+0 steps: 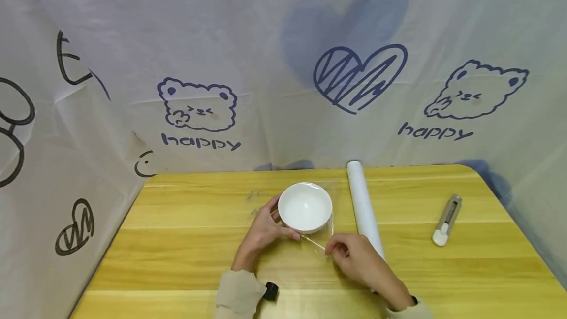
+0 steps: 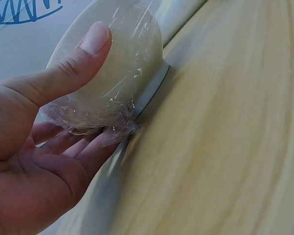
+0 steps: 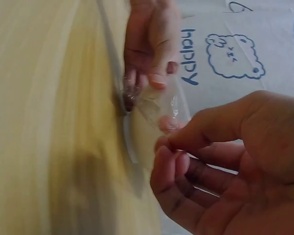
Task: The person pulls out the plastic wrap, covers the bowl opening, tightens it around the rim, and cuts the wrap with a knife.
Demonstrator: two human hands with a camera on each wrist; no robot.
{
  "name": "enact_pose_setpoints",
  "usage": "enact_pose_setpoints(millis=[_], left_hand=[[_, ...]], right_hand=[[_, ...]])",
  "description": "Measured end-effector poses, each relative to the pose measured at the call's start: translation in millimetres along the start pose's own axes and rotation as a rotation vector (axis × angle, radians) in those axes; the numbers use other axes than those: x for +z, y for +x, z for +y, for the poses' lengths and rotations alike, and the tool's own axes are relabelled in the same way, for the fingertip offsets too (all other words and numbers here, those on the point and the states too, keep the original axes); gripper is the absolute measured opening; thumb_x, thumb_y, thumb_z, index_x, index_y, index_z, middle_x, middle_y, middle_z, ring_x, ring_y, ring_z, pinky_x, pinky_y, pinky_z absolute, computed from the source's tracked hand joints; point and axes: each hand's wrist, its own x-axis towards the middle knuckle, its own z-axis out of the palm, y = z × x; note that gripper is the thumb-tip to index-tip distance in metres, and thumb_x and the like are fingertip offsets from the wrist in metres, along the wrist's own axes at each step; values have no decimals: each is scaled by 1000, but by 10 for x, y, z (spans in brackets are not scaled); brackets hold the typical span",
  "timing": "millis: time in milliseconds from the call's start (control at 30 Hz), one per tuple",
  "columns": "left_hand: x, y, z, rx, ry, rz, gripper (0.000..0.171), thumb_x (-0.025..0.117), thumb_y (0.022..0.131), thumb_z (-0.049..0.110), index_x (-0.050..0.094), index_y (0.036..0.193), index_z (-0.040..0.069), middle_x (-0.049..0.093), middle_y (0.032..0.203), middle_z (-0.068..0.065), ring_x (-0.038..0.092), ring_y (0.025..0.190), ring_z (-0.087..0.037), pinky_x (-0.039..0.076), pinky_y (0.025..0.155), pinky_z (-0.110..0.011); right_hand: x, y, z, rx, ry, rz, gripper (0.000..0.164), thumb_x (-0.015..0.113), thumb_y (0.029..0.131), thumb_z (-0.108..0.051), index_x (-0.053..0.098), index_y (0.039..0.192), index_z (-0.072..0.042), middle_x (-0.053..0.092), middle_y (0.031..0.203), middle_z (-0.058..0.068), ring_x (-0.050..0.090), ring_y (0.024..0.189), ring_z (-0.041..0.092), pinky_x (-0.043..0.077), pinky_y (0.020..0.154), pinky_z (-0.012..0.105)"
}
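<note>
A white bowl point(image 1: 305, 207) stands on the wooden table with clear plastic wrap about its side, crumpled and bunched in the left wrist view point(image 2: 120, 105). My left hand point(image 1: 265, 230) holds the bowl from the left, its thumb along the near side and its fingers round the far left and underside. To the front right, my right hand point(image 1: 356, 257) pinches an edge of the plastic wrap point(image 1: 318, 244) between thumb and fingertips. The film is stretched from the bowl to those fingertips. In the right wrist view the other right fingers point(image 3: 201, 191) are curled.
A long white roll point(image 1: 364, 203) lies right of the bowl, its near end hidden behind the right hand. Farther right on the table point(image 1: 177, 250) lies a grey and white utility knife point(image 1: 446, 220). A printed white cloth point(image 1: 274, 63) hangs behind the table's back edge.
</note>
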Motion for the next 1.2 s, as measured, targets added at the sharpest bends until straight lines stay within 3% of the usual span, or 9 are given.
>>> enact_pose_setpoints(millis=[200, 367, 467, 567, 767, 900, 1000, 1100, 1200], left_hand=[[-8, -6, 3, 4, -18, -23, 113, 91, 62, -16, 31, 157, -5, 38, 157, -25, 44, 141, -42, 50, 102, -35], [-1, -3, 7, 4, -20, -34, 113, 91, 63, -16, 30, 157, -5, 37, 158, -24, 42, 142, -42, 49, 103, -35], [-1, -7, 7, -2, -27, -58, 112, 89, 64, -18, 29, 157, -4, 37, 158, -25, 42, 142, -42, 50, 102, -36], [-4, -15, 9, -10, -20, -90, 111, 88, 66, -19, 29, 158, -3, 38, 157, -25, 43, 141, -42, 52, 100, -37], [-29, -30, 28, -23, -29, -134, 111, 86, 68, -18, 26, 160, -2, 36, 158, -26, 43, 141, -43, 51, 102, -37], [-83, -39, 22, -37, -54, -148, 113, 86, 70, -18, 22, 161, 0, 32, 159, -28, 43, 140, -44, 52, 100, -37], [-153, -58, 31, -45, -60, -138, 115, 85, 71, -18, 18, 162, 1, 30, 161, -28, 42, 140, -45, 51, 102, -39], [-213, -95, 82, -31, 10, -101, 117, 82, 72, -21, 12, 163, -1, 24, 163, -28, 36, 144, -46, 42, 111, -44], [-202, -155, 196, -20, 284, 15, 117, 87, 69, -15, 16, 162, -3, 30, 159, -29, 34, 144, -47, 32, 116, -56]], right_hand=[[8, 9, 57, 5, 45, -64, 19, 62, 93, 6, 72, 86, -8, 63, 77, -4, 51, 67, 2, 48, 59, 22], [148, 80, 126, 7, 26, -53, 17, 63, 95, 6, 74, 91, -7, 70, 88, 0, 60, 78, 7, 52, 67, 25], [222, 109, 132, -3, -6, -27, 15, 63, 96, 6, 75, 99, -4, 72, 98, 5, 67, 89, 19, 56, 76, 33], [259, 122, 114, -16, -40, -32, 24, 61, 95, 9, 73, 114, 1, 69, 109, 12, 64, 102, 28, 55, 86, 44], [246, 94, 39, 30, -80, -104, 41, 55, 96, 11, 64, 135, 2, 59, 124, 23, 56, 115, 35, 50, 93, 56], [124, 42, 53, 15, -55, -176, 40, 58, 97, 5, 63, 136, 1, 60, 109, 11, 55, 97, 22, 52, 82, 41], [-50, 3, 95, 32, 4, -226, 34, 60, 98, 1, 67, 131, 1, 57, 95, 2, 49, 82, 13, 47, 70, 30], [-201, -15, 145, 57, 34, -228, 27, 60, 99, -1, 70, 125, 1, 60, 92, 0, 51, 79, 9, 47, 67, 27], [-287, -23, 174, 74, 32, -194, 25, 60, 100, -1, 69, 123, 1, 61, 89, 0, 53, 76, 8, 48, 65, 27]])
